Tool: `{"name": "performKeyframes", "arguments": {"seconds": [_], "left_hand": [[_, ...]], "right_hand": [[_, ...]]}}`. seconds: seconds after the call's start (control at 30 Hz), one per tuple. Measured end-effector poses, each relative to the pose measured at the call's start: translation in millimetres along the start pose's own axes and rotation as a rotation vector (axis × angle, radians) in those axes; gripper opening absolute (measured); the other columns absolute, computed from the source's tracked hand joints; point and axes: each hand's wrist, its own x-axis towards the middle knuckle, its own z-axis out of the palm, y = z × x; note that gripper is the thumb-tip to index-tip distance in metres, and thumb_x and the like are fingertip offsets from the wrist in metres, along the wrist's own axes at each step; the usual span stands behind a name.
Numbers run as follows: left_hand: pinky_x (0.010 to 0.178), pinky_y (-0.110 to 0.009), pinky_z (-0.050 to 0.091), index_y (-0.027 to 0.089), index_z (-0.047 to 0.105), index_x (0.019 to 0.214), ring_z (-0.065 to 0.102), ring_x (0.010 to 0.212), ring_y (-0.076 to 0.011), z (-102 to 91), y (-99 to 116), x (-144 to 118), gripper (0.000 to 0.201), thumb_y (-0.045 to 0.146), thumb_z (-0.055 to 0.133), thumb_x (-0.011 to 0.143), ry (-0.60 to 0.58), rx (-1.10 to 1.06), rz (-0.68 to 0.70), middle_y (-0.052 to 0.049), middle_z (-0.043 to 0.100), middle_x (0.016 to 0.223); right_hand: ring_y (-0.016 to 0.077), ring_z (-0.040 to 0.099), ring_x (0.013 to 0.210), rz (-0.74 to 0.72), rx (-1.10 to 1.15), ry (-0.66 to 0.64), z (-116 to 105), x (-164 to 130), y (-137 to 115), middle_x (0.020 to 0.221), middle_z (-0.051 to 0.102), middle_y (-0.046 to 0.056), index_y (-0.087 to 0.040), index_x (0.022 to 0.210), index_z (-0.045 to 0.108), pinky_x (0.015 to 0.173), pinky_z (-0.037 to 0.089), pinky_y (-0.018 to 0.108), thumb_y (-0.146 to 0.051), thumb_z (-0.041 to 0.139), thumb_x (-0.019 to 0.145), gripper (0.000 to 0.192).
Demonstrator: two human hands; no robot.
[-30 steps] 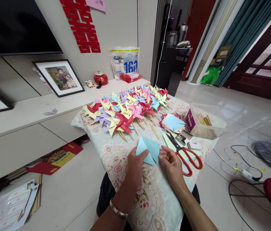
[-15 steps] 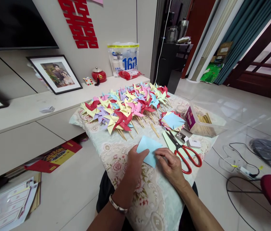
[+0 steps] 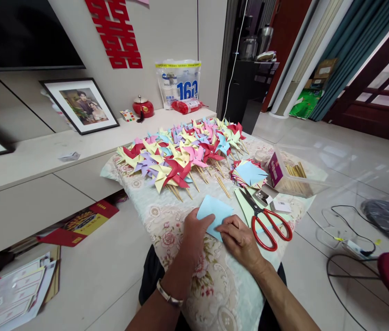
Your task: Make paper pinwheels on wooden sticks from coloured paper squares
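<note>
Paper: a light-blue sheet (image 3: 215, 212) lies flat on the floral cloth (image 3: 167, 230), at its near middle, folded by the look of its edges.
Left hand: the left hand (image 3: 194, 236) presses on the paper's near left edge, fingers curled narrow with the tips on the sheet; a bracelet sits at the wrist.
Right hand: the right hand (image 3: 239, 239) lies on the paper's near right corner, fingers close together and flat against it, pinning it to the cloth.
Scissors: red-handled scissors (image 3: 266, 220) lie just right of the paper, blades pointing away from the person, apart from the right hand.
Squares: a stack of cut paper squares (image 3: 249, 174), blue on top, sits beyond the scissors, right of and behind the paper.
Pinwheels: a heap of finished pinwheels (image 3: 184, 154) in red, yellow, pink, purple and blue covers the cloth behind the paper, sticks pointing toward it.
Box: a clear box (image 3: 294, 179) of wooden sticks stands right of the squares, well apart from the paper.
</note>
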Motion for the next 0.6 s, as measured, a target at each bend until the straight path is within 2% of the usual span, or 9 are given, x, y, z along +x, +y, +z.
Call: {"name": "performKeyframes", "arguments": {"seconds": [0.33,0.5,0.6], "left_hand": [[0.051,-0.024,0.041,0.015,0.066,0.071,0.052,0.054,-0.0123,-1.3,0.4,-1.9,0.023,0.022,0.079,0.053,0.006,0.002,0.021,0.002,0.063,0.060],[0.052,-0.026,0.045,0.014,0.067,0.079,0.058,0.054,-0.0153,-0.9,3.7,-1.9,0.030,0.026,0.080,0.055,-0.021,-0.061,-0.034,-0.001,0.068,0.064],[0.054,-0.028,0.048,0.013,0.069,0.083,0.062,0.057,-0.0177,-2.0,6.2,1.0,0.034,0.025,0.080,0.053,-0.032,-0.096,-0.064,-0.003,0.071,0.068]], "right_hand": [[0.0200,0.064,0.085,-0.007,-0.010,0.014,-0.6,1.4,-2.5,0.092,0.062,0.006,-0.026,0.101,0.074,0.071,0.054,0.031,-0.014,0.057,0.093,0.023],[0.0217,0.063,0.088,0.018,-0.021,0.157,-2.6,1.9,-3.5,0.093,0.063,0.006,-0.026,0.108,0.072,0.073,0.053,0.035,-0.010,0.054,0.092,0.029],[0.0222,0.062,0.092,0.028,-0.037,0.242,-3.7,1.8,-1.6,0.095,0.062,0.007,-0.027,0.106,0.073,0.074,0.052,0.036,-0.006,0.049,0.091,0.035]]}}
